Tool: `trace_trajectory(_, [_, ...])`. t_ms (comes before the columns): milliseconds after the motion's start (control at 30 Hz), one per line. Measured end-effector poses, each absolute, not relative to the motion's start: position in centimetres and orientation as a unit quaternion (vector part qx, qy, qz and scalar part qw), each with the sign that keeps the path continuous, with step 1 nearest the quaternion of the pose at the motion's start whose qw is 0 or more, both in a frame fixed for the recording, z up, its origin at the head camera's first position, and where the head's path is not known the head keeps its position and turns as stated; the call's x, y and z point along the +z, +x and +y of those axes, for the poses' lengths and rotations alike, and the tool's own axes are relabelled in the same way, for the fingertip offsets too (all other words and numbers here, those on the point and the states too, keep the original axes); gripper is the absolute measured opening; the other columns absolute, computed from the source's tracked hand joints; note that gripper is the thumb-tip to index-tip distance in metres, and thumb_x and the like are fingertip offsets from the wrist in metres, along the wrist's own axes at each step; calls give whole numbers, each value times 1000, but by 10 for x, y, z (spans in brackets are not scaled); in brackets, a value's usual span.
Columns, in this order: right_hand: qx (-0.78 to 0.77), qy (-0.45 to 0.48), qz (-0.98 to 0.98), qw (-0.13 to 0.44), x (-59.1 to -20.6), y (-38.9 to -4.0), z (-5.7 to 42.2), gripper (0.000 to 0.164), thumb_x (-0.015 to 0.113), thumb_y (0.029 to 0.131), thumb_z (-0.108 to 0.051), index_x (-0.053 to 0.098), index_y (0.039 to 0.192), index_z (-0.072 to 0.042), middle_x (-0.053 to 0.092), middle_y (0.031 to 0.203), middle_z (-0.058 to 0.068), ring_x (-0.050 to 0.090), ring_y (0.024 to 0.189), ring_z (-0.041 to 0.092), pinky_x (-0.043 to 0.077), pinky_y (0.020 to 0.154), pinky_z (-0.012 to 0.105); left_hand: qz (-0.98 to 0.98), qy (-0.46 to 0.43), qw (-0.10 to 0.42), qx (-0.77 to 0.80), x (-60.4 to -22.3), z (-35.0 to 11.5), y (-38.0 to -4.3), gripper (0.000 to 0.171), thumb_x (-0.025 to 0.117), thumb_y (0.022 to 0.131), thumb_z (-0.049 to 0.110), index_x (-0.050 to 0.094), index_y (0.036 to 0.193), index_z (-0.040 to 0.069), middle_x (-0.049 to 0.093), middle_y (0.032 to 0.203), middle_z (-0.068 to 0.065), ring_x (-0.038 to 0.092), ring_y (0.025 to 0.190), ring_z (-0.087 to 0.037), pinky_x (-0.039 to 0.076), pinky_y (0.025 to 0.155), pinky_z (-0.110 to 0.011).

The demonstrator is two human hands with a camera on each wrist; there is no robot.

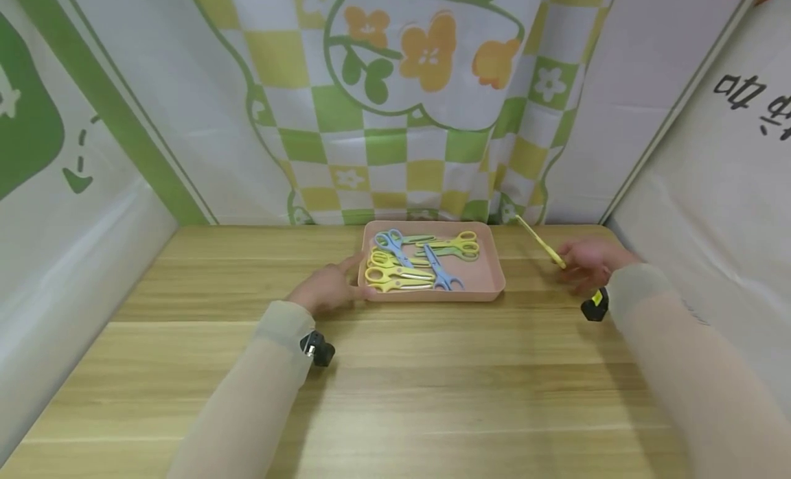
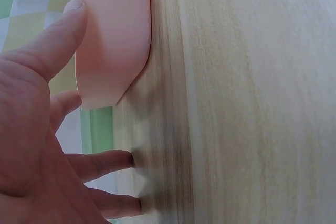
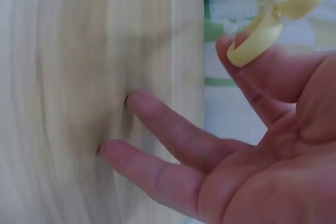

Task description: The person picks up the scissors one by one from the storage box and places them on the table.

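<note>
A pink tray (image 1: pixel 432 295) stands against the back curtain, holding several pairs of yellow, blue and green scissors that lie loosely over one another. At its left end is my left hand (image 1: pixel 327 287), with the thumb and index finger touching the near left corner. The other fingers of that hand (image 2: pixel 31 135) are spread, fingertips close to the tabletop. To the right of the tray, my right hand (image 1: pixel 590 263) pinches a pair of yellow scissors (image 1: pixel 539 240) by a handle loop (image 3: pixel 257 43) between thumb and index finger. Their blades point up and left. Two other fingers reach down to the table.
The wooden table (image 1: pixel 426 396) runs up to a checkered curtain (image 1: pixel 383 143) behind the tray. White printed walls (image 1: pixel 717 191) close in both sides. A small black camera (image 1: pixel 318 348) is strapped at each wrist.
</note>
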State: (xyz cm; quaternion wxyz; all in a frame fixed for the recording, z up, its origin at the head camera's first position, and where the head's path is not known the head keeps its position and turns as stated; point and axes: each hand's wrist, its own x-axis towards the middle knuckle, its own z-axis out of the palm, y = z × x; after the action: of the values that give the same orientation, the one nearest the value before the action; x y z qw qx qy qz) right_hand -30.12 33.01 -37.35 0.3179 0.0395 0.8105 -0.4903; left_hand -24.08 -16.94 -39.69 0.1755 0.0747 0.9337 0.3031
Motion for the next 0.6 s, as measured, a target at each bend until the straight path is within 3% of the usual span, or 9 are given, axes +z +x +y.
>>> trace_trajectory(133, [-471,73,827,299,-371,-296,340,20,41,96,-3,46,115,2,55,112,21,61,101,32,53,82,55,934,77,175,302,-397,-169,-242,96,70,87,57,15,161,30,37,151,-29,26,141,-48,22,111,-62])
trace_trajectory(233, [-467,102,830,289,-368,-291,344,12,42,96,-5,50,103,-2,59,95,12,63,86,24,55,76,49,935,83,174,299,-397,-170,-243,97,69,87,59,15,162,29,38,150,-28,28,140,-48,22,111,-62])
trace_trajectory(467, [-408,100,871,257,-365,-282,344,11,50,93,-9,56,98,-1,63,96,12,64,96,30,47,86,63,934,82,175,301,-396,-170,-242,98,70,86,59,15,162,28,39,150,-26,29,140,-46,23,111,-60])
trace_trajectory(600, [-313,62,919,232,-367,-281,340,9,52,85,-6,56,77,-6,59,80,9,60,83,29,53,72,55,933,81,176,304,-396,-170,-241,99,71,86,58,15,162,29,40,150,-26,31,139,-46,24,111,-60])
